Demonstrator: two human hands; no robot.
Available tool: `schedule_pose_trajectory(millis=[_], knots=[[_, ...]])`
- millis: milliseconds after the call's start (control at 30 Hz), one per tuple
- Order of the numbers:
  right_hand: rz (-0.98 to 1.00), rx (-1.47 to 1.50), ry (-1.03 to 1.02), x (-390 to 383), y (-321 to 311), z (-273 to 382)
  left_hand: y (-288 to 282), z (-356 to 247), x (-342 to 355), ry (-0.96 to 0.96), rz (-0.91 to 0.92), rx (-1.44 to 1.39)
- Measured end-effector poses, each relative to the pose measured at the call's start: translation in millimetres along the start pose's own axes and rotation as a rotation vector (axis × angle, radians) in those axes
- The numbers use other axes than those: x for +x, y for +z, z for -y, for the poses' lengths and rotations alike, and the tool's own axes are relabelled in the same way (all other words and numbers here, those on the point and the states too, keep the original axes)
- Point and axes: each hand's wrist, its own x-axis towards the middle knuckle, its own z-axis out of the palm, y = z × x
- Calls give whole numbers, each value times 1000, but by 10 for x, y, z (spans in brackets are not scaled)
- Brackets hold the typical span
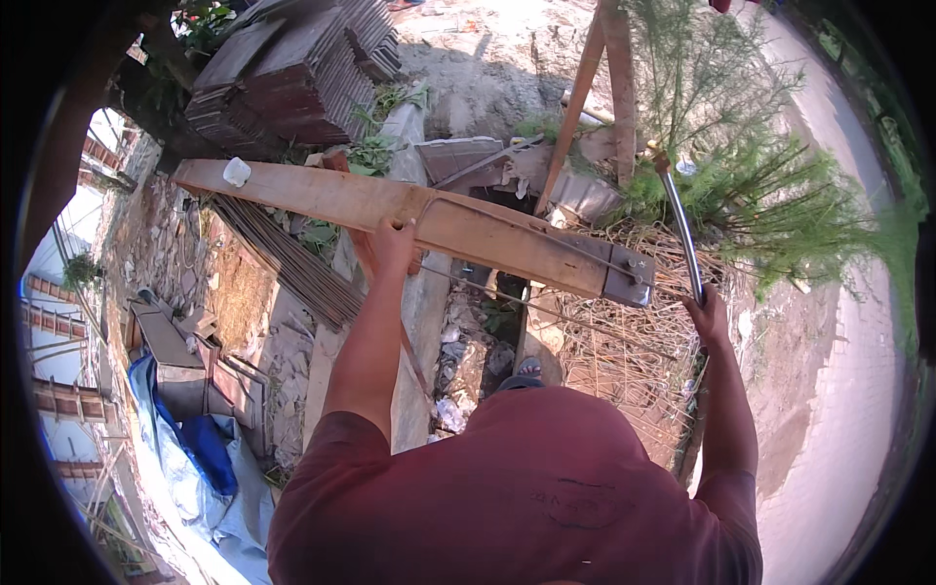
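Note:
A long wooden beam [302, 195] lies across the view, with a metal plate and pegs [628, 285] at its right end and a small white object [236, 173] near its left. A bent thin steel rod [497, 219] lies along it, running to the pegs. My left hand [392, 244] is closed at the rod’s bend, over the beam, apparently on the rod; the fingertips are small to see. My right hand [709, 317] grips a long chromed metal bar [681, 219], held upright to the right of the plate, with a yellowish fitting at its top.
Stacked dark panels [283, 78] stand behind. A bundle of bars [283, 263] lies left of a concrete strip [341, 380]. Tangled rods [614, 361] cover ground at right, beside a trench [487, 361]. Green branches [741, 195], timber posts [585, 97] and a blue tarpaulin [210, 468] surround me.

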Motion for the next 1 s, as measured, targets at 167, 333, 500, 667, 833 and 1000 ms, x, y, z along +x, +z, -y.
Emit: schedule_pose_trajectory(millis=[167, 333, 500, 667, 833, 1000], knots=[[63, -39, -33, 99, 95, 375, 41, 431, -33, -409, 58, -597], [89, -30, -22, 256, 245, 603, 77, 674, 197, -756, 59, -1212], [-13, -183, 10, 211, 324, 778, 168, 888, 333, -823, 158, -1385], [137, -62, 78, 264, 240, 619, 191, 551, 125, -857, 208, -1408], [152, -62, 95, 268, 199, 634, 248, 915, 414, -818, 166, -1432], [174, -99, 112, 282, 178, 621, 130, 846, 525, -774, 187, -1225]])
